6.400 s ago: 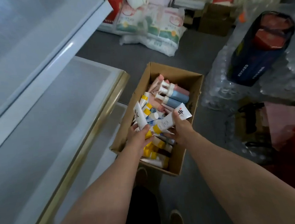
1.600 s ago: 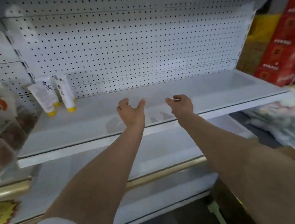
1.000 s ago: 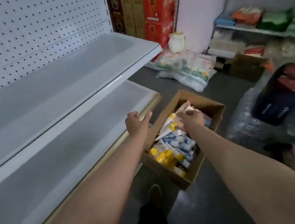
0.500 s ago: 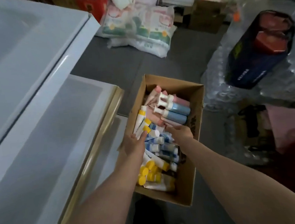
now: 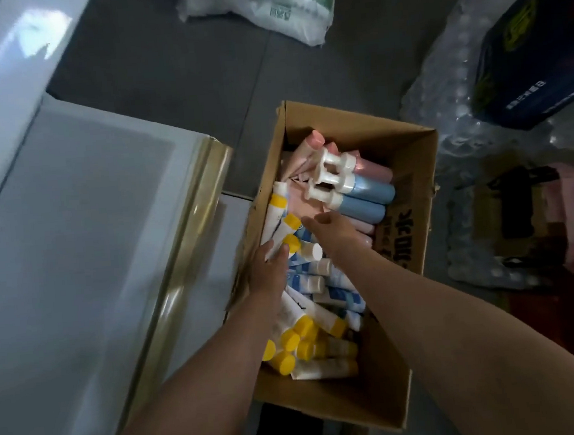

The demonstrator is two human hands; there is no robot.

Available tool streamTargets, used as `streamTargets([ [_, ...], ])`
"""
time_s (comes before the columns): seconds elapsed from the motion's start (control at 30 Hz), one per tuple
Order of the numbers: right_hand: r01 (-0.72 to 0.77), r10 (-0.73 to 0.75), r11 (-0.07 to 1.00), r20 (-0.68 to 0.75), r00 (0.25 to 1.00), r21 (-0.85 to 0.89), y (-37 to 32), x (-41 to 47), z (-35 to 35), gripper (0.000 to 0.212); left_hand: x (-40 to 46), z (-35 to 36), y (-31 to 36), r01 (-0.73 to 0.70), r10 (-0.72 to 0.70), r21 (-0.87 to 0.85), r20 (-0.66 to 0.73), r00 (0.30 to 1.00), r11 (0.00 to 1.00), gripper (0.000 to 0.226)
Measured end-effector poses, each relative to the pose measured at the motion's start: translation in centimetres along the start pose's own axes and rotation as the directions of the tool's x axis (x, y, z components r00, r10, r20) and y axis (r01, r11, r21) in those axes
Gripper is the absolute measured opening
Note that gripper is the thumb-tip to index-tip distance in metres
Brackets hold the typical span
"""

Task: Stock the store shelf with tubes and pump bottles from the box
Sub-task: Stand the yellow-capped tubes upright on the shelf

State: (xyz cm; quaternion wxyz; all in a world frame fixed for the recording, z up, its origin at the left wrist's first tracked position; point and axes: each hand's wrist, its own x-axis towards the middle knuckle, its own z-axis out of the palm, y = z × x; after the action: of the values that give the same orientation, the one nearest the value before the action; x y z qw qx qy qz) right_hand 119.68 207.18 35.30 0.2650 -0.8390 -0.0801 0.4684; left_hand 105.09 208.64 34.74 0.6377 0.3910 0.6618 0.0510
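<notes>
An open cardboard box (image 5: 415, 248) stands on the grey floor beside the white shelf (image 5: 75, 251). Blue and pink pump bottles (image 5: 369, 190) lie at its far end, next to pink tubes (image 5: 303, 154). Blue-and-white tubes (image 5: 318, 283) fill the middle, and yellow-capped white tubes (image 5: 299, 346) are heaped at the near end. My left hand (image 5: 269, 270) is inside the box at its left wall, fingers curled round a yellow-capped tube (image 5: 288, 224). My right hand (image 5: 331, 227) hovers over the tubes with fingers stretched left, holding nothing.
The lower shelf's gold-trimmed edge (image 5: 191, 242) runs close along the box's left side. White printed bags (image 5: 283, 8) lie on the floor beyond. Shrink-wrapped bottles (image 5: 447, 84), a dark blue package (image 5: 537, 53) and another carton (image 5: 512, 213) crowd the right.
I turned from the shelf, where yellow-capped tubes stand, down to the box. Both hands dropped into it; the left closed on a tube and the right moved toward the left.
</notes>
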Motion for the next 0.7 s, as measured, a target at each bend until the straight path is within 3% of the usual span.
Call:
streamTargets([
  [0.1,0.012,-0.012,1.0,0.01,1.0,0.008,-0.5,1.8,1.1,0.053,1.4,0.0,0.5,0.059,-0.052,-0.047,0.137,0.989,0.997,0.023],
  [0.13,0.013,-0.013,1.0,0.014,1.0,0.022,-0.7,2.2,1.4,0.056,2.0,0.1,0.5,0.019,-0.023,0.022,0.174,0.985,1.0,0.013],
  [0.2,0.009,-0.01,1.0,0.028,1.0,0.019,-1.0,3.0,2.1,0.058,2.8,0.5,0.1,-0.056,0.045,0.056,0.17,0.984,0.997,0.014],
  [0.27,-0.015,0.016,1.0,0.066,0.998,-0.002,-1.1,3.8,2.6,0.057,3.6,0.4,-0.6,0.014,-0.006,-0.056,0.132,0.991,0.998,0.015],
  [0.43,-0.002,0.032,0.986,0.176,0.984,-0.168,-1.2,5.4,4.8,0.054,4.6,0.8,-0.4,0.187,-0.172,-0.058,0.197,0.965,0.981,0.027],
  [0.53,0.002,0.031,0.976,0.148,0.989,-0.216,-1.0,5.8,5.3,0.058,4.4,1.2,-0.9,0.288,-0.242,-0.231,0.207,0.948,0.929,0.023],
  [0.6,-0.022,0.045,0.981,0.112,0.993,-0.194,-1.1,5.6,5.1,0.048,3.4,1.6,-0.7,0.322,-0.283,-0.291,0.169,0.944,0.901,0.033],
  [0.7,-0.015,0.037,0.981,0.108,0.993,-0.196,-1.3,5.1,4.6,0.037,2.9,2.5,-1.0,0.32,-0.304,-0.422,0.107,0.947,0.848,0.029],
])
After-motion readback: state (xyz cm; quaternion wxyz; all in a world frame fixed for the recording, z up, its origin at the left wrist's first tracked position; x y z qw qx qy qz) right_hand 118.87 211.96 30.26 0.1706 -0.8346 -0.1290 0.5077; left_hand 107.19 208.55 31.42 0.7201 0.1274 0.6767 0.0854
